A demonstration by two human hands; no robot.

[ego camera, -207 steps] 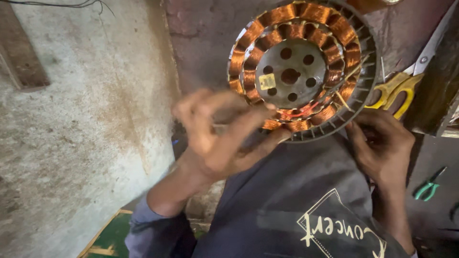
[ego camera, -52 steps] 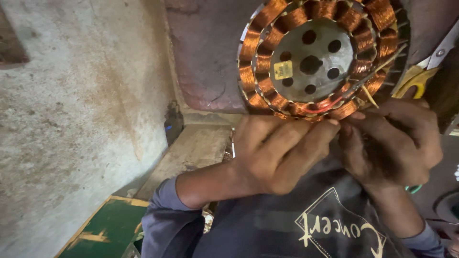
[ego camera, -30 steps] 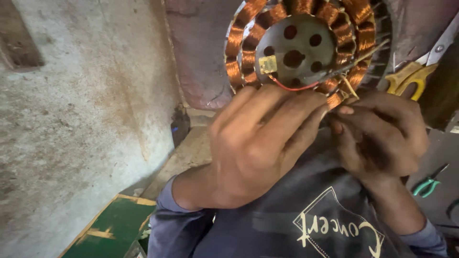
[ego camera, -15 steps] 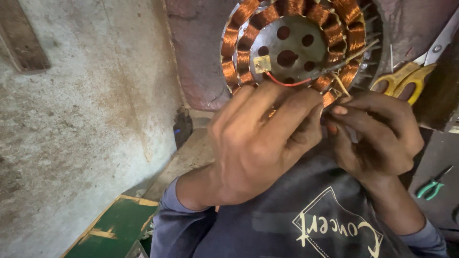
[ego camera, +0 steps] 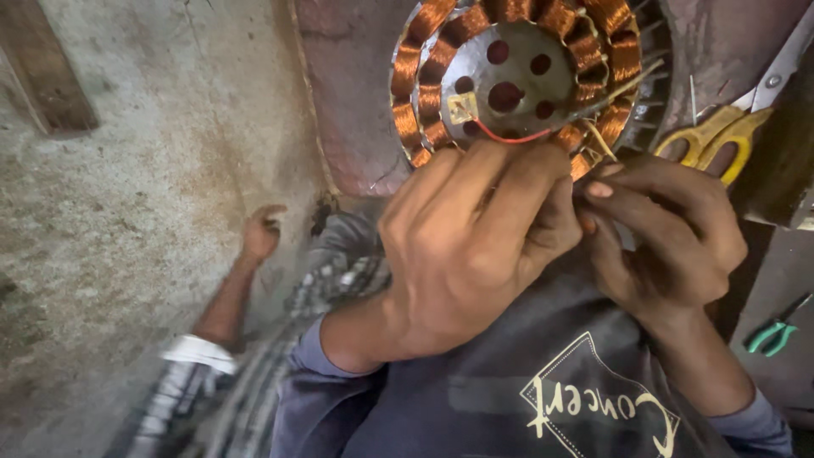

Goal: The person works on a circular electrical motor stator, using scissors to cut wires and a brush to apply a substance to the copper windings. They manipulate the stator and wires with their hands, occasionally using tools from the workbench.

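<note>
A round motor stator [ego camera: 517,80] ringed with copper-wire coils around a grey metal hub with round holes fills the upper centre of the frame. A thin red wire [ego camera: 509,137] curves along the hub's lower edge from a small pale tag.

The left hand [ego camera: 471,250], at centre, has its fingers curled and bunched together, their tips pressed against the lower rim of the coils. The right hand [ego camera: 666,229], just right of it and touching it at the fingertips, is also curled, thumb and forefinger pinched close near the coil edge; what they pinch is too small to make out.

Yellow-handled scissors [ego camera: 721,136] lie at the upper right, beside the stator. Small green-handled pliers [ego camera: 773,332] sit at the right edge, well apart from the hands.

At the left of the frame, another person's hand [ego camera: 261,233], blurred, reaches up along the rough grey concrete wall [ego camera: 127,212] from a checked sleeve [ego camera: 254,399].

A dark grey shirt [ego camera: 526,390] covers the bottom of the frame.
</note>
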